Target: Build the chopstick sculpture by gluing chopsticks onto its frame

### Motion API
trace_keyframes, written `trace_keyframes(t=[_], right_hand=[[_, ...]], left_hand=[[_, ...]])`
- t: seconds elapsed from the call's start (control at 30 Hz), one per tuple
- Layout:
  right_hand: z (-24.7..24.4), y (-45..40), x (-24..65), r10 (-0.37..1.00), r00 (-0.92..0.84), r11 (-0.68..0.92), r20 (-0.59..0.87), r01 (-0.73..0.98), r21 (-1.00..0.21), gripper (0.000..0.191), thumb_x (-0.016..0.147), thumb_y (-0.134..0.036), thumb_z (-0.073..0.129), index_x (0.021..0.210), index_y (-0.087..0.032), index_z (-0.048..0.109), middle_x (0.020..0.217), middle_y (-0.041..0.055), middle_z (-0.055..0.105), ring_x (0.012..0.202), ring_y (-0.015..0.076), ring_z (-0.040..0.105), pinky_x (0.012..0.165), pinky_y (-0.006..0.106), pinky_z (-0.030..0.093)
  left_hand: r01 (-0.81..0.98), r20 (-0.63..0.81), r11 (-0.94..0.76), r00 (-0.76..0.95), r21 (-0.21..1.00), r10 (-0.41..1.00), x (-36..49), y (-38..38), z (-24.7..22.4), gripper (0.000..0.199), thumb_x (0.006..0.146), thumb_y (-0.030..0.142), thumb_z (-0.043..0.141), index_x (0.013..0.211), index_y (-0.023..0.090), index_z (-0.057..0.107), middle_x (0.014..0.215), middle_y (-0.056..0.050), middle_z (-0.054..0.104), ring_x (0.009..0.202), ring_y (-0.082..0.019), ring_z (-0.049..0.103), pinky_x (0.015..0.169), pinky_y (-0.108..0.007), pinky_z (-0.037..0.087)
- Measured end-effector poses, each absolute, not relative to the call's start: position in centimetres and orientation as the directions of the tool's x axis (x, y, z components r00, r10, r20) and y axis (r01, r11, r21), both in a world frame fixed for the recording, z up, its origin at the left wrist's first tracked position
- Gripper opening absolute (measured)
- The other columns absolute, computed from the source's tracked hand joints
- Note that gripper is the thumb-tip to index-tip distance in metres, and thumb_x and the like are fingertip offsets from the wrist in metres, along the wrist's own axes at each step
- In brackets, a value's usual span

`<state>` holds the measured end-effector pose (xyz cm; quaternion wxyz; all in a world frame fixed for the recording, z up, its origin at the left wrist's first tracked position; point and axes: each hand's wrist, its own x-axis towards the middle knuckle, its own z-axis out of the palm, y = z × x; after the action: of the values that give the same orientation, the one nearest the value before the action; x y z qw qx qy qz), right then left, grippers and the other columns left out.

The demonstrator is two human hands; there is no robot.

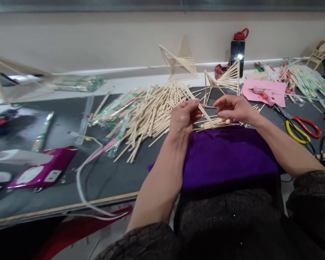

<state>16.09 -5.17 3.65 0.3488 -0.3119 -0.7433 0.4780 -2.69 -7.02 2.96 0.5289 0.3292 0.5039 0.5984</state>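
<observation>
My left hand is closed around a pale wooden chopstick that slants down to the right. Just right of it, my right hand has its fingers bent and slightly apart, with nothing visible between them. Behind both hands stands a frame of glued sticks, its sticks fanned out. Under the hands lies a small bunch of loose sticks. A large heap of chopsticks spreads to the left. Purple cloth covers the table edge and lap below.
Another stick frame stands by the wall. Right are a glue gun on pink paper, pliers and wrappers. A red-capped bottle stands behind a phone. Left lie a white cable and magenta packet.
</observation>
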Motion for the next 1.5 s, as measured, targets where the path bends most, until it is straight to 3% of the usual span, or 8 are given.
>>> trace_keyframes(t=[0.1,0.23,0.5,0.87,0.97,1.1,1.2,1.5], right_hand=[[2.9,-5.6,15.7,0.688,-0.671,0.516,0.276,0.184,-0.837,0.044,0.066,-0.027,0.075,0.106,-0.019,0.057,0.085,-0.0007,0.066,0.06,0.009,0.058,0.057,0.022,0.046],[1.7,-5.7,15.3,0.634,-0.691,0.661,0.347,0.252,-0.707,0.04,0.073,-0.03,0.071,0.109,-0.021,0.055,0.085,-0.0012,0.064,0.061,0.0093,0.057,0.06,0.023,0.045],[0.7,-5.7,14.9,0.565,-0.717,0.741,0.408,0.223,-0.634,0.025,0.079,-0.036,0.068,0.099,-0.022,0.061,0.086,0.0017,0.066,0.065,0.0116,0.058,0.059,0.022,0.043],[-0.6,-5.8,14.8,0.418,-0.783,0.899,0.461,0.284,-0.333,0.014,0.082,-0.023,0.067,0.096,-0.023,0.065,0.095,0.0042,0.071,0.079,0.0162,0.066,0.065,0.024,0.043],[-0.3,-5.9,14.9,0.46,-0.763,0.872,0.454,0.291,-0.395,0.017,0.081,-0.021,0.065,0.098,-0.022,0.065,0.096,0.0044,0.071,0.077,0.0153,0.065,0.064,0.024,0.044],[0.8,-5.9,15.1,0.625,-0.659,0.697,0.419,0.229,-0.679,0.033,0.077,-0.029,0.068,0.108,-0.019,0.061,0.088,0.002,0.069,0.061,0.0106,0.061,0.056,0.022,0.046],[1.7,-5.8,15.3,0.798,-0.504,0.489,0.33,0.223,-0.844,0.024,0.079,-0.033,0.064,0.096,-0.017,0.063,0.074,-0.0002,0.066,0.053,0.0093,0.06,0.048,0.02,0.045],[1.7,-6.1,14.3,0.866,-0.499,0.2,0.04,0.271,-0.942,0.009,0.077,-0.023,0.06,0.074,-0.016,0.065,0.063,-0.0001,0.065,0.048,0.0083,0.061,0.035,0.014,0.038]], left_hand=[[-0.37,-0.186,0.08,-0.26,0.925,0.948,-3.2,-6.6,2.8,0.014,0.065,0.02,0.075,0.068,0.014,0.062,0.059,0.003,0.064,0.044,-0.004,0.051,0.039,-0.014,0.04],[-0.376,-0.195,0.098,-0.227,0.921,0.954,-3.1,-6.6,2.6,0.02,0.061,0.022,0.079,0.069,0.015,0.062,0.06,0.002,0.065,0.045,-0.005,0.053,0.04,-0.014,0.041],[-0.341,-0.172,0.133,-0.087,0.931,0.981,-3.2,-6.9,2.3,0.033,0.047,0.032,0.088,0.066,0.014,0.068,0.062,0.0,0.066,0.046,-0.006,0.052,0.043,-0.017,0.043],[-0.268,-0.114,0.125,0.053,0.955,0.992,-3.4,-7.1,2.0,0.042,0.044,0.042,0.089,0.068,0.014,0.069,0.064,-0.002,0.067,0.051,-0.006,0.054,0.047,-0.018,0.044],[-0.29,-0.111,0.104,-0.006,0.951,0.994,-3.3,-7.0,2.1,0.044,0.04,0.042,0.09,0.066,0.015,0.068,0.061,-0.001,0.067,0.05,-0.007,0.054,0.045,-0.017,0.042],[-0.332,-0.112,0.057,-0.148,0.941,0.983,-3.5,-6.7,2.2,0.041,0.042,0.039,0.089,0.067,0.015,0.067,0.06,0.001,0.066,0.047,-0.005,0.053,0.043,-0.015,0.041],[-0.339,-0.116,0.044,-0.195,0.94,0.974,-3.5,-6.6,2.2,0.034,0.048,0.035,0.086,0.068,0.015,0.067,0.062,0.002,0.067,0.048,-0.005,0.054,0.043,-0.015,0.041],[-0.319,-0.102,0.039,-0.184,0.947,0.978,-2.6,-6.7,1.9,0.033,0.047,0.034,0.086,0.065,0.014,0.067,0.061,0.001,0.067,0.047,-0.005,0.055,0.042,-0.015,0.041]])
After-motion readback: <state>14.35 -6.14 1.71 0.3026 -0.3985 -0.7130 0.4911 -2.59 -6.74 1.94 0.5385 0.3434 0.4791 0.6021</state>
